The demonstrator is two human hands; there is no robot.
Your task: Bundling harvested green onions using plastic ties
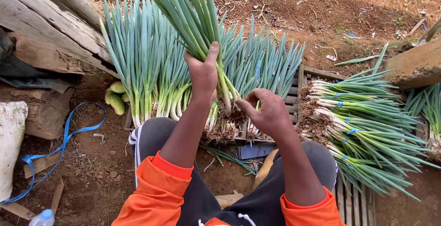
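My left hand (pixel 202 73) grips a bunch of green onions (pixel 193 14) upright by the lower stalks, leaves pointing up and away. My right hand (pixel 266 113) is curled at the white root end of that bunch (pixel 227 98), fingers pinching near the roots. Below and behind the hands, a row of green onions (pixel 142 65) stands leaning against a wooden crate. I sit with grey trousers and orange sleeves, knees on either side of the hands.
Tied bundles of green onions (pixel 367 125) with blue bands lie on a slatted wooden pallet (pixel 321 74) at right. Weathered planks (pixel 46 19) lie at upper left. A blue strap (pixel 64 143), a white sack (pixel 10 138), a plastic bottle (pixel 42 218) and small green fruits (pixel 115 98) lie on the dirt.
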